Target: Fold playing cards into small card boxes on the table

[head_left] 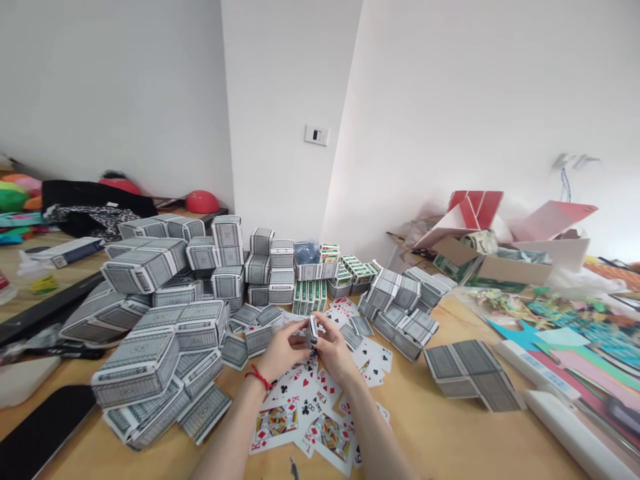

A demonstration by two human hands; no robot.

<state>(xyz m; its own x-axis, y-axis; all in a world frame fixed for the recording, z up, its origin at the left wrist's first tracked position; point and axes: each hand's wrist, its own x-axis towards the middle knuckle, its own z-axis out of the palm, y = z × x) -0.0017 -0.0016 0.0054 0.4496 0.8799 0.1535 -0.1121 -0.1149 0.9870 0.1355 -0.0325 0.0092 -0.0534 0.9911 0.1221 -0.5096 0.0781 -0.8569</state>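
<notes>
My left hand [283, 349] and my right hand [334, 348] meet over the middle of the wooden table [445, 433]. Both have their fingers pinched round a small stack of playing cards [313, 331] held on edge between them. A red string bracelet circles my left wrist. Loose face-up playing cards [310, 407] lie spread on the table under and in front of my forearms. Grey patterned card boxes [150, 347] are heaped to the left of my hands.
More grey card boxes [400, 310] lie right of my hands, with flattened ones [470, 373] further right. Green card packs [320, 283] stand behind. Cardboard boxes [490, 263], coloured paper [575, 340] and white tubes [565, 427] fill the right side. A dark phone [40, 430] lies front left.
</notes>
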